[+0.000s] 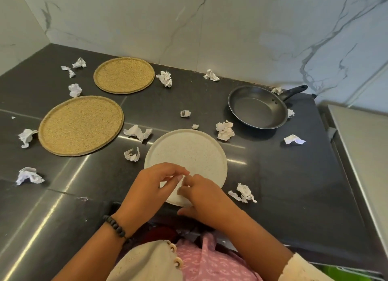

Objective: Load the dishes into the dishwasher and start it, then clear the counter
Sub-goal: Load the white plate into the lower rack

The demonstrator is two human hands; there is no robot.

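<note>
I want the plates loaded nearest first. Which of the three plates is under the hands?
The white speckled plate at the counter's front edge; both hands are over its near rim. The two tan plates lie farther back left, untouched.

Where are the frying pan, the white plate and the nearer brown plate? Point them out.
frying pan (257,110): head view, inside of the pan.
white plate (189,150): head view, its bare centre.
nearer brown plate (80,125): head view, its centre.

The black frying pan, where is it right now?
In the head view, the black frying pan sits on the right side of the dark counter, near the marble wall, with crumpled white paper beside it.
</note>
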